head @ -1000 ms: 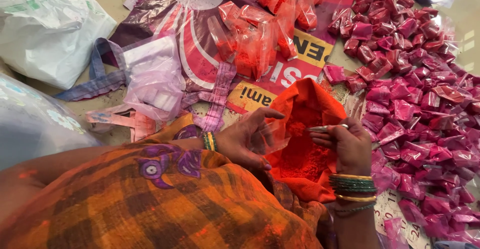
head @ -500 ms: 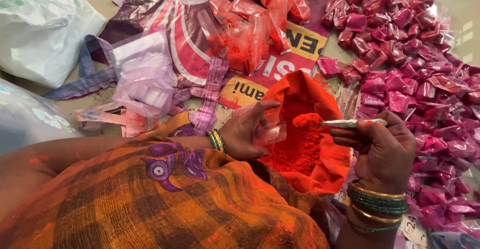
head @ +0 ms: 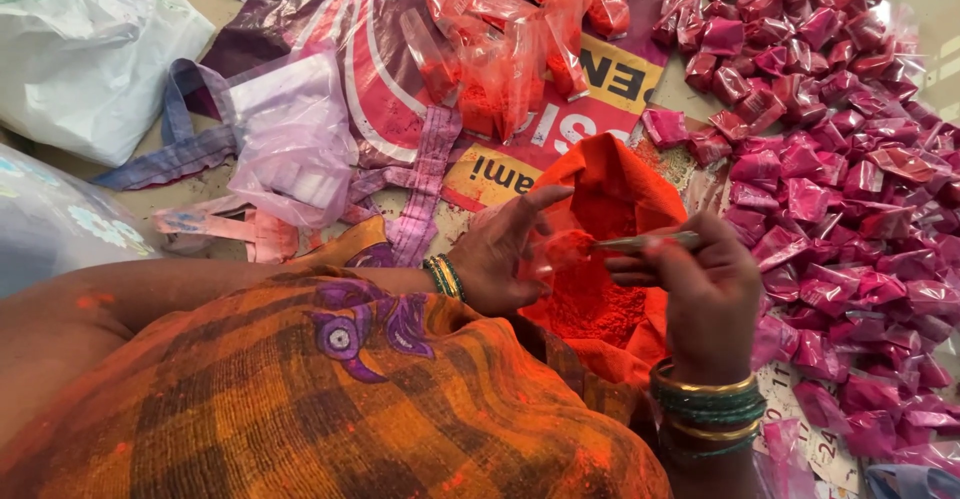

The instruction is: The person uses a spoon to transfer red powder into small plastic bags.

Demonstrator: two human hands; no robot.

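My left hand [head: 500, 254] holds a small clear plastic pouch [head: 558, 251] with orange powder in it, fingers spread around its mouth. My right hand [head: 700, 289] grips a metal spoon [head: 640, 243] whose tip rests at the pouch mouth. Both hands hover over an open orange bag of orange powder [head: 610, 259] on the floor in front of me. Green and gold bangles sit on both wrists.
A pile of filled orange pouches [head: 510, 49] lies on a printed plastic sheet [head: 340, 79] behind the bag. Several pink filled pouches [head: 840, 139] cover the floor at right. A stack of clear empty bags [head: 290, 139] and a white sack [head: 80, 49] lie at left.
My right hand lifted the spoon with powder out of the orange bag and brought it left to the pouch in my left hand.
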